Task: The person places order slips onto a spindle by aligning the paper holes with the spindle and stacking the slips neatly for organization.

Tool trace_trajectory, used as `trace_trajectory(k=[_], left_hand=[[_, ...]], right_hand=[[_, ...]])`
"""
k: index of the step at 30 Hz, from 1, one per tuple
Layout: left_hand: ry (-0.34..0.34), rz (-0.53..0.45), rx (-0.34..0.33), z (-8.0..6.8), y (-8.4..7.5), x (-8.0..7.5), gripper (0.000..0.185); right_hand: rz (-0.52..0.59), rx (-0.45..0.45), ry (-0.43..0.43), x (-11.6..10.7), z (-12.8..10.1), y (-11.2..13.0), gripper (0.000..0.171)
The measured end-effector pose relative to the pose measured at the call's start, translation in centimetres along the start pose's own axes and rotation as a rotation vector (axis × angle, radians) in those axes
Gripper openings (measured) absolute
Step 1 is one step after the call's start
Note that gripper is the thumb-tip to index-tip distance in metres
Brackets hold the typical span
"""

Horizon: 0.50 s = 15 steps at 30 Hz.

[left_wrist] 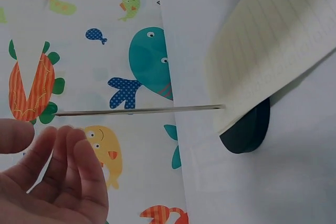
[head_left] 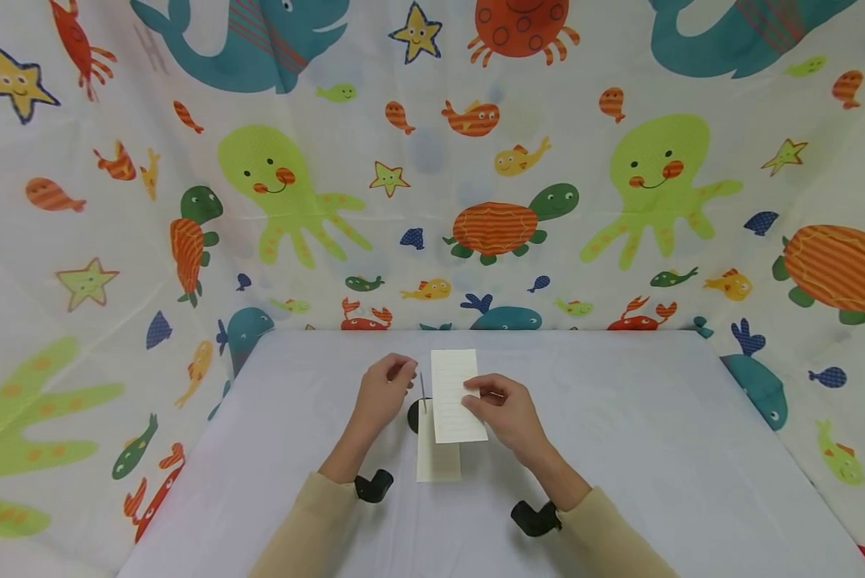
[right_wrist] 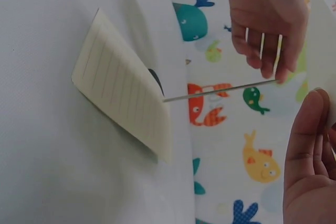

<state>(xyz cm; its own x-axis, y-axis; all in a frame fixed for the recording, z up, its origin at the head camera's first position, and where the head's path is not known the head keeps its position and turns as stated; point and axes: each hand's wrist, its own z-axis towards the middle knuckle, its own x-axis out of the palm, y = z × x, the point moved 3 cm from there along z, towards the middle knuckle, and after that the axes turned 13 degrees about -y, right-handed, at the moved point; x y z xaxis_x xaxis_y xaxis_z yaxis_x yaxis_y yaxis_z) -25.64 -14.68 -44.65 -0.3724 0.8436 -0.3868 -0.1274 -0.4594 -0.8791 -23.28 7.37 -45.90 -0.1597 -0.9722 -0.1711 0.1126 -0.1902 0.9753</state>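
A thin metal spike [left_wrist: 139, 111] stands up from a round black base [left_wrist: 249, 132], forming a paper spike holder. One cream lined paper slip [right_wrist: 123, 90] is pierced by the rod and sits low, tilted over the base. My right hand [head_left: 504, 409] pinches a second lined slip [head_left: 455, 393] by its right edge, between thumb and fingers. That slip hangs just right of the rod, overlapping the lower slip in the head view. My left hand [head_left: 386, 389] is beside the spike's upper end, fingers loosely bent and holding nothing, fingertips close to the tip.
A white cloth covers the table [head_left: 620, 441]. Behind it hangs a curtain [head_left: 418, 281] printed with sea animals. Black wrist cameras are strapped to the left wrist [head_left: 374, 486] and right wrist [head_left: 536, 518].
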Motion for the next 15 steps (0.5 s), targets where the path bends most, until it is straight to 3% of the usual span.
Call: trace_trajectory(k=[8,15], left_hand=[[0.012,-0.046,-0.082,0.5,-1.1,-0.1,0.028],[0.019,-0.034,-0.130,1.0,-1.0,-0.1,0.033]], right_hand=[[-0.004,0.013,0.023,1.4,0.0,0.4,0.021],[-0.028,-0.009,0.042,2.5,0.2,0.3,0.021]])
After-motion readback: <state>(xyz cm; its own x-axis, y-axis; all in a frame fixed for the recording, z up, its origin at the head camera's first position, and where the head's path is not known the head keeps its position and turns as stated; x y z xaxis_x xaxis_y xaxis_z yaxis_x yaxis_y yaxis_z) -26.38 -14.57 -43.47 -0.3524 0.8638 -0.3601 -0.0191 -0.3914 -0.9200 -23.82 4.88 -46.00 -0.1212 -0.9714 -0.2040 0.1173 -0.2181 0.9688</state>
